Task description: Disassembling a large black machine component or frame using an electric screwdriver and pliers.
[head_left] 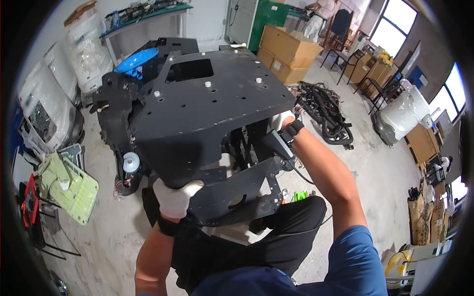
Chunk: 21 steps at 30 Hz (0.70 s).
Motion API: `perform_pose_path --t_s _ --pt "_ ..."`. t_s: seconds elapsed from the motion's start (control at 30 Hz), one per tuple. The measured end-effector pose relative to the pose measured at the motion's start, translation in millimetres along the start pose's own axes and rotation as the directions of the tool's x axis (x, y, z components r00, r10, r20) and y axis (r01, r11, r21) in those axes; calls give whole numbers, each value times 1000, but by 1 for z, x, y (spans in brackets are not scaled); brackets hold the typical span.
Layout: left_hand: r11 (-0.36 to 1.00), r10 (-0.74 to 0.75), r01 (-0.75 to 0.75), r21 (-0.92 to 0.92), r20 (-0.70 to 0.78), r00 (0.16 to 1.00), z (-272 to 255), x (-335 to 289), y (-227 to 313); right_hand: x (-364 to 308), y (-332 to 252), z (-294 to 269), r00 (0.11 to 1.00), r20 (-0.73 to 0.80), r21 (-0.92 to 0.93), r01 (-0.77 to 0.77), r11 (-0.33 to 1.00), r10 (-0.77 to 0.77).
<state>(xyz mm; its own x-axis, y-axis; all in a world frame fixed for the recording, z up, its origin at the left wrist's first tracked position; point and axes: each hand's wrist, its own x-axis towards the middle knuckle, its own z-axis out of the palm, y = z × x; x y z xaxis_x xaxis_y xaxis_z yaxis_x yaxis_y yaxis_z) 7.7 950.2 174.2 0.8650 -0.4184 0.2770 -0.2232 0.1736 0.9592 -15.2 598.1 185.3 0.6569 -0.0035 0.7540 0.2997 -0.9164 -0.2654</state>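
Note:
A large black metal frame (222,93) stands in front of me, its flat top plate drilled with holes and cut with a rectangular opening. Several small white caps sit on the plate. My left hand (174,197), in a white glove, grips the frame's near left lower edge. Its thumb stretches to the right and its other fingers are partly hidden. My right hand (281,120), also gloved, is at the frame's right side under the plate's edge, with its fingers hidden. A grey device (279,144) with a cable sits by the right wrist.
Black wiring harnesses (326,111) lie on the floor to the right. Cardboard boxes (289,52) stand behind the frame. A blue plastic part (137,60) and a white round part (131,163) are at its left. Pale green panels (74,190) lie far left. A person (321,15) is in the background.

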Motion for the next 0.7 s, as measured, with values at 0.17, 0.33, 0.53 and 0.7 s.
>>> perform_pose_path --t_s 0.17,0.33,0.53,0.7 --pt "862 316 -376 341 218 923 -2 -14 -22 -29 37 43 975 16 19 219 976 -219" --pt "997 -61 68 -33 166 984 36 -37 -58 -104 107 27 948 -15 269 309 912 -317" --pt "978 -180 167 122 110 978 32 -44 -86 -129 112 66 956 41 357 256 898 -289" --pt "951 -271 243 189 139 952 25 -37 -94 -158 131 69 962 145 399 159 903 -233"
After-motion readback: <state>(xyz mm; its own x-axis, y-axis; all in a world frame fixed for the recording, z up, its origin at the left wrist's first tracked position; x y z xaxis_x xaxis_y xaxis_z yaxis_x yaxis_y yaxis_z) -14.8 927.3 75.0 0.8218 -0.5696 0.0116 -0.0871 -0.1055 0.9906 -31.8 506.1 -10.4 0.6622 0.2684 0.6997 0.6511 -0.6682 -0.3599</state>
